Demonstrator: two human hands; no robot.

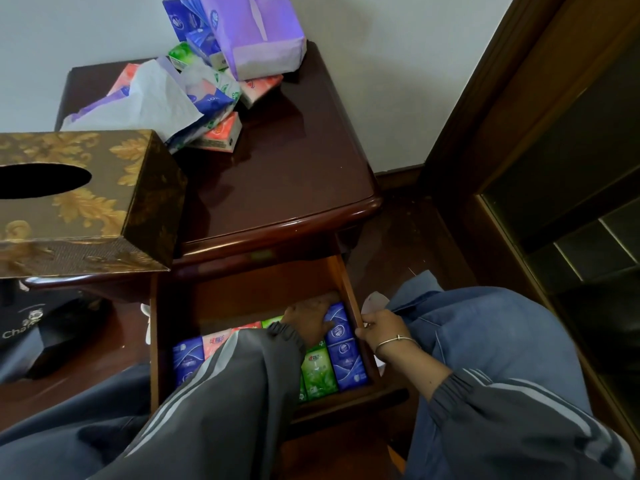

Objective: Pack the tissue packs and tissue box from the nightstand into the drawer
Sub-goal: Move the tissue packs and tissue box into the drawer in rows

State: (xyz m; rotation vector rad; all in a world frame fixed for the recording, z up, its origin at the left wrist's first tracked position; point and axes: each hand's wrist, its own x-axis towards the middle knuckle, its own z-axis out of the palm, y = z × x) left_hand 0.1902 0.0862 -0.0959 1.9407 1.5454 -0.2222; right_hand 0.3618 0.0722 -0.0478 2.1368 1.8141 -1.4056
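Your left hand (308, 322) presses flat on a blue pack (337, 327) in the drawer (349, 289); right hand (375, 329) grips its side rail. Rows look tight; the tissue box (86, 202) may not fit.

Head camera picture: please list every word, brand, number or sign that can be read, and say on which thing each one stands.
"Cha": white letters on the dark bag at the left edge; the rest is cut off.
Blue tissue packs in the drawer: round white logo, text too small to read.
Green pack: red mark, unreadable.
Packs on the nightstand: print blurred, unreadable.
Gold-patterned tissue box: no text.
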